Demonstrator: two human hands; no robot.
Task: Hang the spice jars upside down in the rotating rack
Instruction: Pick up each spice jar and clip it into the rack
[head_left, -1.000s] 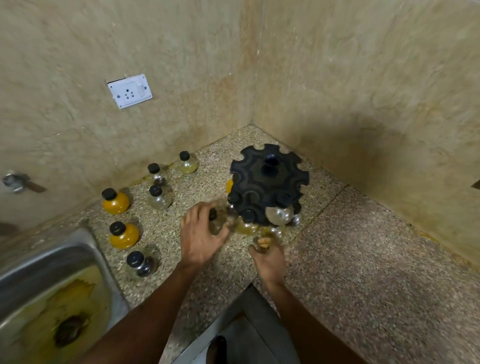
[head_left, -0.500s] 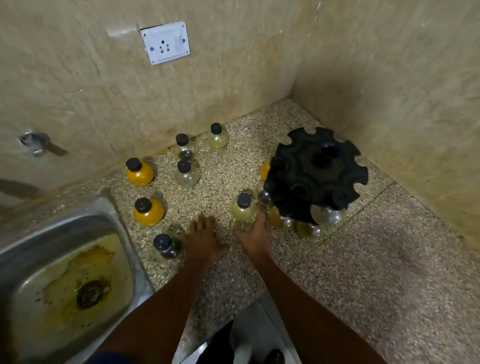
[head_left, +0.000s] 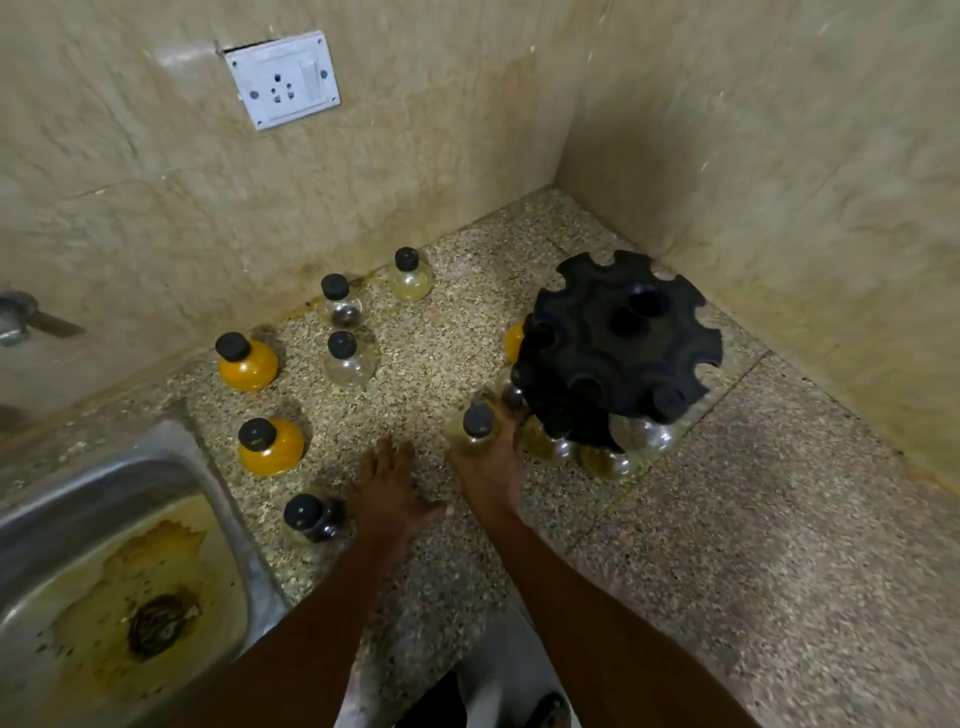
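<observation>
The black rotating rack (head_left: 621, 338) stands in the counter corner with several jars (head_left: 605, 460) hanging upside down under its rim. My right hand (head_left: 488, 467) grips a pale yellow jar with a black cap (head_left: 477, 428), upright, just left of the rack. My left hand (head_left: 389, 493) rests flat on the counter with fingers spread, beside a dark jar (head_left: 311, 517). Two orange jars (head_left: 248, 361) (head_left: 270, 447), two clear jars (head_left: 340, 301) (head_left: 347, 358) and a pale yellow jar (head_left: 411, 275) stand upright on the counter.
A steel sink (head_left: 104, 571) with a stained basin sits at the lower left. A wall socket (head_left: 283, 78) is above the jars, and a tap handle (head_left: 21, 317) sticks out at the far left. Tiled walls close the corner behind the rack.
The view swung left. My right hand now holds a pale yellow jar upright left of the rack. My left hand left the rack and came down flat on the counter.
</observation>
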